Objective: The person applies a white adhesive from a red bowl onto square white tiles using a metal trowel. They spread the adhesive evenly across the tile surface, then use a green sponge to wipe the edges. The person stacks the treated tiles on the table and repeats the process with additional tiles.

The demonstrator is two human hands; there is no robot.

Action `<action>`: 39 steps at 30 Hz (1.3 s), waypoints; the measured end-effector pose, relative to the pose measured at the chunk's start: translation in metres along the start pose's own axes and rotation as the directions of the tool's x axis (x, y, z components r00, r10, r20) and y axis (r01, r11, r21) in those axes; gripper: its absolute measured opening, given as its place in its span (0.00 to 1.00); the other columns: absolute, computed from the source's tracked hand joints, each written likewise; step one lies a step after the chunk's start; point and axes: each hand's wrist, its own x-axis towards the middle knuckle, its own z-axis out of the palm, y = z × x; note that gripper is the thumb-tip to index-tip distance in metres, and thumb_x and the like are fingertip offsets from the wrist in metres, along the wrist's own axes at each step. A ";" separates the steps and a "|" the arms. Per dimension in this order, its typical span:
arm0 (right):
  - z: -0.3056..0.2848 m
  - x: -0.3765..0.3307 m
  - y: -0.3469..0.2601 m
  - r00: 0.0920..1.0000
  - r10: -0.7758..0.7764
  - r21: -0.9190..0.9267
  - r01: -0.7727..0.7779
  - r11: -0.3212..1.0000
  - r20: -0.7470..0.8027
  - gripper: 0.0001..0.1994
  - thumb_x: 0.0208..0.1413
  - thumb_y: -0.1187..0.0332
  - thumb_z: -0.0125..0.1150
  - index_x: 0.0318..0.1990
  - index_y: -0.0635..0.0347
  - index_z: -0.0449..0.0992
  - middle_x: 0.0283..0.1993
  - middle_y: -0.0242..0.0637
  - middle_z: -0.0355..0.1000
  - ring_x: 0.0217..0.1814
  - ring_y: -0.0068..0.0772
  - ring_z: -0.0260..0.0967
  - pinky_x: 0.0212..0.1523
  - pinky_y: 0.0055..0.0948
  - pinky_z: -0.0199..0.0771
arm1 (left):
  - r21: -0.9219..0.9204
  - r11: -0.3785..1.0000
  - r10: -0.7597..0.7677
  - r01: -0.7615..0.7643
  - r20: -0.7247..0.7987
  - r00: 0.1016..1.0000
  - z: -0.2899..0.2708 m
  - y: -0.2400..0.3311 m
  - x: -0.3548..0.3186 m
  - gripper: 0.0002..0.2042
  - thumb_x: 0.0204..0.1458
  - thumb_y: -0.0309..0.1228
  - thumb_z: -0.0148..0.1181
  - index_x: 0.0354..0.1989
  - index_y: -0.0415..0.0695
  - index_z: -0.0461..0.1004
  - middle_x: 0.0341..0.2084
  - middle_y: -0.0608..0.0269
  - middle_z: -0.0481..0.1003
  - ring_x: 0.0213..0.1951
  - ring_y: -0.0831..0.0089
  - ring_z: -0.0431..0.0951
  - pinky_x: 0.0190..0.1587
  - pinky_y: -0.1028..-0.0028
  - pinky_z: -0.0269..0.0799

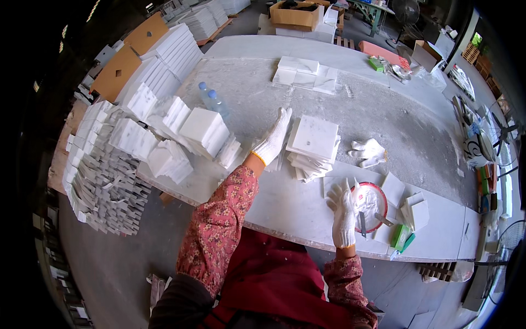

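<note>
My left hand, in a white knit glove with a yellow cuff, is stretched out flat beside a stack of white marble tiles. Its fingers point away from me and hold nothing. Also gloved, my right hand is over the near part of the table, its fingers apart. Just right of it sits a red-rimmed bowl of white paste, with a putty knife and another flat-bladed tool across its rim. A spare white glove lies beyond the bowl.
More marble tiles and a large pile of small tile pieces crowd the left side. Two plastic bottles stand behind them. Several tiles lie at the table's far side. A green box and tiles sit near right.
</note>
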 end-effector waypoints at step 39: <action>0.068 0.075 -0.066 0.893 -0.431 -0.806 0.349 0.477 0.131 0.24 0.59 0.65 0.60 0.63 0.61 0.68 0.51 0.50 0.71 0.54 0.48 0.69 0.57 0.41 0.66 | 0.777 0.552 0.566 -0.301 -0.085 0.820 0.028 0.034 -0.013 0.21 0.54 0.40 0.60 0.52 0.41 0.68 0.48 0.51 0.75 0.46 0.49 0.76 0.48 0.55 0.72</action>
